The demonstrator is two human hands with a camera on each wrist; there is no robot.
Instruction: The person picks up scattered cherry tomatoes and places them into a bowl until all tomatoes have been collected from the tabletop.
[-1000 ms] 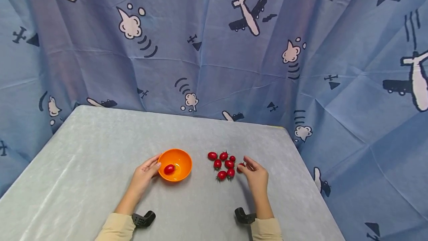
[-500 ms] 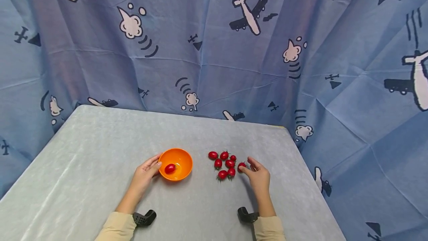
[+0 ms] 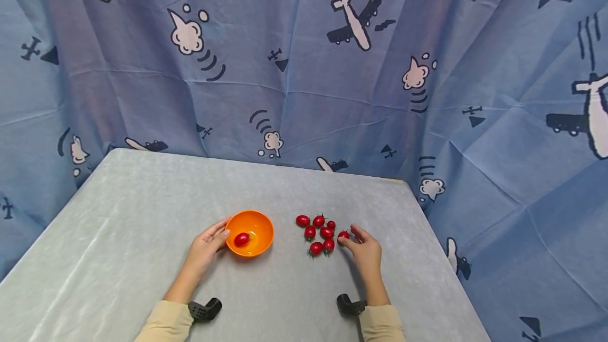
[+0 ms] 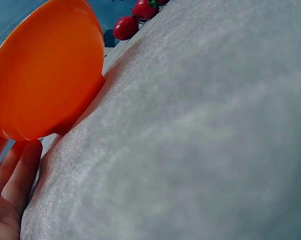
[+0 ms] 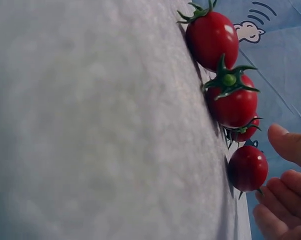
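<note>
An orange bowl point(image 3: 260, 240) stands on the table with one cherry tomato point(image 3: 241, 239) inside. My left hand point(image 3: 205, 247) holds the bowl's left side, thumb at the rim; in the left wrist view its fingertips touch the outside of the orange wall point(image 4: 48, 75). Right of the bowl lies a loose group of several red cherry tomatoes point(image 3: 326, 232) with green stems. My right hand point(image 3: 366, 252) is at the group's right side, thumb and fingers spread around a single tomato point(image 3: 343, 235). The right wrist view shows a gap between the thumb point(image 5: 293, 145) and the fingers point(image 5: 285, 202), beside the tomatoes.
A pale cloth covers the table point(image 3: 157, 199). Behind it and at the sides hangs a blue curtain point(image 3: 304, 67) printed with airplanes. Black wrist devices point(image 3: 205, 310) sit on both forearms, at the ends of beige sleeves point(image 3: 163, 323).
My right hand has shifted very slightly to the right, and more of the tomato by its thumb shows. The left hand and the bowl stay in place.
</note>
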